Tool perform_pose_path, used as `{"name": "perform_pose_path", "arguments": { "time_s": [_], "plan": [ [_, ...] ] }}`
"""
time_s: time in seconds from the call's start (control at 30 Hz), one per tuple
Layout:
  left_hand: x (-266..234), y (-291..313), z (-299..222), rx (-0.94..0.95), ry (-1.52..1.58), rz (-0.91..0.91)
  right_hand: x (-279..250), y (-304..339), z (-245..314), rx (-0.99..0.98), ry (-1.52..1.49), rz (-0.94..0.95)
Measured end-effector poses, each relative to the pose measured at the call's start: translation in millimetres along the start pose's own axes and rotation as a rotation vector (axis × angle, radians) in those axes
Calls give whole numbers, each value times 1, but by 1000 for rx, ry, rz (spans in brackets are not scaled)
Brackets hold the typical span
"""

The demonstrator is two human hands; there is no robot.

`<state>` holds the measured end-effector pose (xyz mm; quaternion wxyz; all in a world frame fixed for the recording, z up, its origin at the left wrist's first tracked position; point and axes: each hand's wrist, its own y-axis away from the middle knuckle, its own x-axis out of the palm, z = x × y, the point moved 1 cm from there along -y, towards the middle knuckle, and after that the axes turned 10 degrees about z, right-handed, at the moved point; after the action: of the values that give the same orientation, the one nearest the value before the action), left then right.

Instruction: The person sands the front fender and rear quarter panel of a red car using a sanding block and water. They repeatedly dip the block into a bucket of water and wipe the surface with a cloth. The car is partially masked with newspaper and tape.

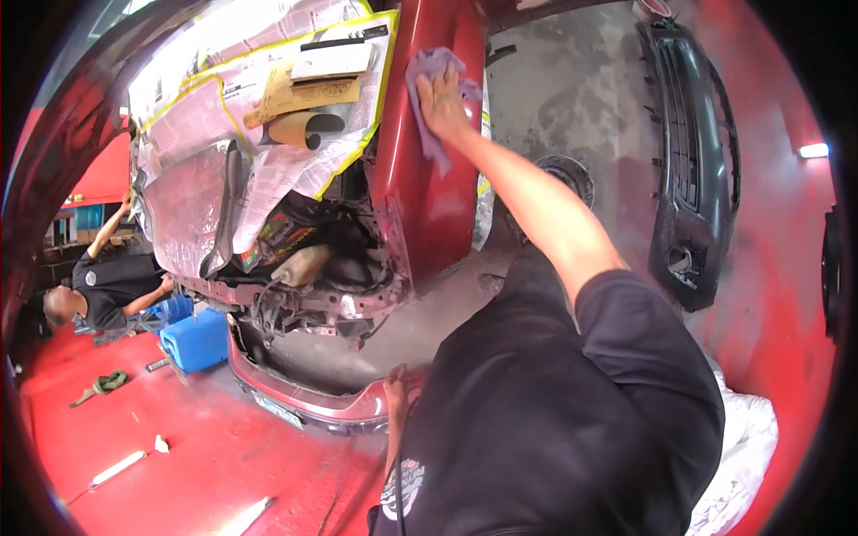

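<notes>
My right hand (441, 104) is up on the red car fender (429, 205), pressing a crumpled purple cloth (434, 147) against the painted panel. Its fingers lie over the cloth, which bunches around them and hangs below. My left hand (396, 390) is low beside my body, at the end of a detached red bumper (349, 407). Its fingers are small and partly hidden, so whether they grip the bumper is unclear. Left of the fender, the car's front end (331, 304) stands exposed without its bumper.
Newspaper sheets (197, 116) edged with yellow tape cover the car, with brown sandpaper (299, 129) on top. A black bumper (684, 170) lies on the right. Another person (116, 286) stands at far left, near a blue container (195, 341). White sheeting (742, 447) is at lower right.
</notes>
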<state>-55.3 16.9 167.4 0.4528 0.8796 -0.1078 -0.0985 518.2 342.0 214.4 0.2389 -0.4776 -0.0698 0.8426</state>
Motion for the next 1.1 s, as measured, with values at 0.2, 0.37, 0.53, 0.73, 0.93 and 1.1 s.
{"name": "perform_pose_path", "arguments": {
  "time_s": [0.2,0.37,0.53,0.73,0.93,1.1],
  "plan": [
    [9,-5,29,22,-138,-32,-20,122,110,68,-287,47],
    [15,-14,55,79,-273,103,-36,190,124,68,-399,344],
    [7,-29,42,47,-135,121,-44,9,4,41,-264,-126],
    [67,3,-72,-48,-259,-24,-13,10,18,142,-363,-214],
    [88,-11,-78,-68,-219,-11,-44,73,69,25,-452,195],
    [126,-25,-112,-88,-178,-20,-47,-139,-54,161,-403,-162]
  ]
}}
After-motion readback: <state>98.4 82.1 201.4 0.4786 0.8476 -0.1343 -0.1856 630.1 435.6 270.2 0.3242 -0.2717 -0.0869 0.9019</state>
